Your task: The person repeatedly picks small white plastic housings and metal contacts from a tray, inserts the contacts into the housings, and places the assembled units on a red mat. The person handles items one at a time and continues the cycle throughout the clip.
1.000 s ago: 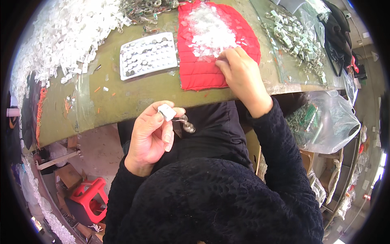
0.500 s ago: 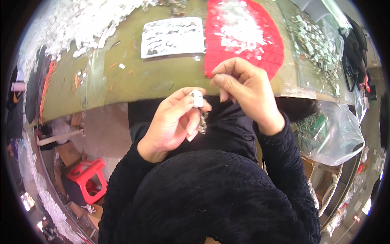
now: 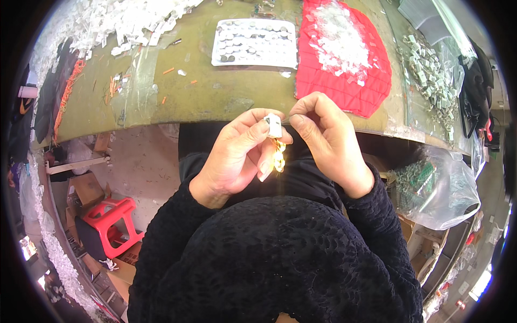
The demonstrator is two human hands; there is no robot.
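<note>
My left hand (image 3: pixel 234 153) pinches a small white plastic case (image 3: pixel 275 127) between thumb and forefinger, just off the table's near edge. Below the case hangs a short chain-like piece (image 3: pixel 279 156) that shines bright yellow. Close to the case's right side is my right hand (image 3: pixel 331 148), thumb and forefinger pressed together; whatever they hold is too small to make out. Beyond the hands lies a white tray (image 3: pixel 256 64) with rows of small round silvery discs. To its right, a red cloth (image 3: pixel 371 102) bears a heap of small clear-white pieces (image 3: pixel 339 46).
White plastic pieces (image 3: pixel 124 24) are heaped at the far left of the green table (image 3: pixel 204 97). Small pale cases (image 3: pixel 428 70) form a pile at the right. A clear plastic bag (image 3: pixel 449 188) hangs below the right edge, and a red stool (image 3: pixel 116 215) stands lower left.
The hanging piece has turned from dull metallic to glowing yellow. My right fingertips have come down closer to the white case. The view has shifted a little, moving the table things rightward.
</note>
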